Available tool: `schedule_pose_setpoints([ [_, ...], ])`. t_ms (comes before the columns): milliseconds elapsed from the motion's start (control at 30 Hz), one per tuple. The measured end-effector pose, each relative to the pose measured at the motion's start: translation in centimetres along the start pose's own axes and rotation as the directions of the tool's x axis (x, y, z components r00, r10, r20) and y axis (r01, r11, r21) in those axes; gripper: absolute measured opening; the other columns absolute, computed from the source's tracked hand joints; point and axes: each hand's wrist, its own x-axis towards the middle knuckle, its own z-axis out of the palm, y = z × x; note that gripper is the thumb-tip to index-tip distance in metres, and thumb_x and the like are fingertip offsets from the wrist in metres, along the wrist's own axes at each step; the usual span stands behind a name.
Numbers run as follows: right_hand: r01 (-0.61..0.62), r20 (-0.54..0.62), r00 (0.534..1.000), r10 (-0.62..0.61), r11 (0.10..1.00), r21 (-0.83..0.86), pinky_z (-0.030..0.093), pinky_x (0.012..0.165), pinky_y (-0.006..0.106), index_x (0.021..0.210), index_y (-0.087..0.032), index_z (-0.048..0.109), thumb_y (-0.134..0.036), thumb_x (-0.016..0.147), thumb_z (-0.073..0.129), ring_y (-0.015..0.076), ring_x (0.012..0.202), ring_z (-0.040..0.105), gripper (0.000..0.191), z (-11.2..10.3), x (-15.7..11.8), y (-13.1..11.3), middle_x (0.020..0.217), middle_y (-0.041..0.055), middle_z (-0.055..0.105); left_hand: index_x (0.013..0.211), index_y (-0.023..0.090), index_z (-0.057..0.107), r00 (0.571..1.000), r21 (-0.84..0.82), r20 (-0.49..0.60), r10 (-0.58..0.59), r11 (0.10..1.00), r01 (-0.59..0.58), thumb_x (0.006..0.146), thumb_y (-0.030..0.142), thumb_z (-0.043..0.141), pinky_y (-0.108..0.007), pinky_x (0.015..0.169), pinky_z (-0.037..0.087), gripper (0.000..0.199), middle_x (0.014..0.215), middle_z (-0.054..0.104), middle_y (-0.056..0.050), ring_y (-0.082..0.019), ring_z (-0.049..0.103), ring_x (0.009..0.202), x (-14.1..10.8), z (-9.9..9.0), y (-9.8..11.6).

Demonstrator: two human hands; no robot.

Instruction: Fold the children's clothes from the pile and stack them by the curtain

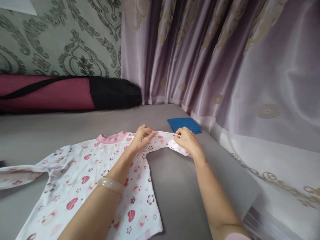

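A white long-sleeved child's shirt (85, 180) with pink hearts, flowers and a pink collar lies spread over the grey surface. My left hand (142, 137) pinches the top edge of its right-hand sleeve near the shoulder. Farther along the same sleeve, my right hand (186, 140) pinches that edge close to the cuff, which is partly hidden beneath my hand. Between the two hands the sleeve edge is drawn straight. The other sleeve stretches out to the left edge of the view. A pale bangle circles my left wrist.
A folded blue cloth (185, 124) lies just beyond my right hand. At the back left, a long maroon and black bag (112, 92) rests against the patterned wall. Purple curtains (200, 60) hang along the right side of the grey padded surface (180, 193).
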Motion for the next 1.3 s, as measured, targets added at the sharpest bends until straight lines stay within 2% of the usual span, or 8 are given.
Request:
schedule_pose_setpoints([
  [200,-0.070,0.128,0.992,0.024,0.927,0.369,0.035,0.053,0.023,0.073,-0.020,0.058,-0.022,0.065,0.059,0.0119,0.054,0.050,0.009,-0.7,0.8,2.0,0.062,-0.0041,0.057,0.080,0.020,0.074,0.996,-0.096,-0.027,-0.081,0.992,0.078,0.086,0.044,0.062,-0.030,0.078,0.045,0.027,0.076,0.050,-0.001,-0.017,0.055,0.078,0.0,-0.2,-0.2],
  [300,-0.066,0.132,0.991,-0.001,0.862,0.502,0.035,0.051,0.022,0.071,-0.019,0.059,-0.023,0.062,0.061,0.0102,0.055,0.048,0.010,-1.4,0.6,2.5,0.064,-0.0049,0.056,0.080,0.020,0.074,0.996,-0.105,-0.021,-0.088,0.991,0.085,0.086,0.042,0.063,-0.030,0.079,0.044,0.026,0.076,0.050,-0.001,-0.017,0.055,0.079,0.0,-0.2,0.0],
  [433,-0.130,0.269,0.961,-0.059,0.764,0.632,0.041,0.057,0.022,0.084,-0.017,0.069,-0.035,0.065,0.070,0.0126,0.065,0.056,0.026,-2.5,-0.1,2.2,0.074,-0.0014,0.065,0.081,0.018,0.074,0.995,-0.097,-0.022,-0.101,0.990,0.098,0.087,0.040,0.060,-0.030,0.078,0.044,0.027,0.076,0.050,-0.001,-0.017,0.055,0.076,0.0,-0.4,0.4],
  [533,-0.167,0.296,0.954,-0.041,0.748,0.643,0.042,0.058,0.023,0.082,-0.017,0.074,-0.041,0.072,0.065,0.0142,0.070,0.059,0.028,-2.8,-0.2,1.8,0.078,0.0012,0.069,0.082,0.018,0.074,0.995,-0.082,-0.015,-0.102,0.992,0.101,0.088,0.040,0.058,-0.030,0.077,0.043,0.028,0.075,0.049,-0.001,-0.017,0.054,0.077,0.0,-0.5,0.5],
  [633,-0.147,0.246,0.969,-0.011,0.773,0.617,0.042,0.060,0.022,0.075,-0.018,0.076,-0.033,0.071,0.062,0.0140,0.071,0.060,0.021,-2.7,-0.1,1.8,0.077,0.0010,0.070,0.082,0.018,0.074,0.994,-0.085,-0.007,-0.109,0.990,0.108,0.088,0.041,0.058,-0.030,0.076,0.042,0.028,0.076,0.049,-0.001,-0.017,0.054,0.076,0.0,-0.5,0.5],
  [833,-0.084,0.215,0.974,-0.066,0.782,0.618,0.039,0.048,0.022,0.076,-0.018,0.074,-0.030,0.066,0.066,0.0114,0.056,0.054,0.017,-2.0,0.3,2.3,0.071,-0.0002,0.066,0.083,0.019,0.074,0.994,-0.116,-0.020,-0.107,0.988,0.104,0.088,0.043,0.058,-0.029,0.075,0.041,0.029,0.078,0.049,-0.001,-0.016,0.054,0.076,-0.1,-0.4,0.5],
  [1100,-0.205,0.271,0.963,0.017,0.700,0.684,0.044,0.054,0.024,0.071,-0.017,0.070,-0.030,0.058,0.077,0.0129,0.058,0.058,0.019,-1.8,0.6,2.2,0.064,-0.0002,0.067,0.079,0.019,0.072,0.992,-0.112,-0.010,-0.125,0.986,0.123,0.085,0.041,0.062,-0.029,0.076,0.042,0.025,0.077,0.048,0.000,-0.016,0.054,0.075,-0.1,-0.4,0.7],
  [1300,-0.095,0.208,0.976,-0.069,0.719,0.688,0.048,0.066,0.025,0.067,-0.017,0.071,-0.036,0.059,0.078,0.0151,0.075,0.062,0.022,-2.1,0.6,2.7,0.081,0.0028,0.070,0.080,0.020,0.073,0.991,-0.138,0.001,-0.134,0.982,0.133,0.084,0.044,0.062,-0.029,0.076,0.043,0.027,0.079,0.049,-0.001,-0.016,0.055,0.076,-0.1,-0.3,0.6],
])
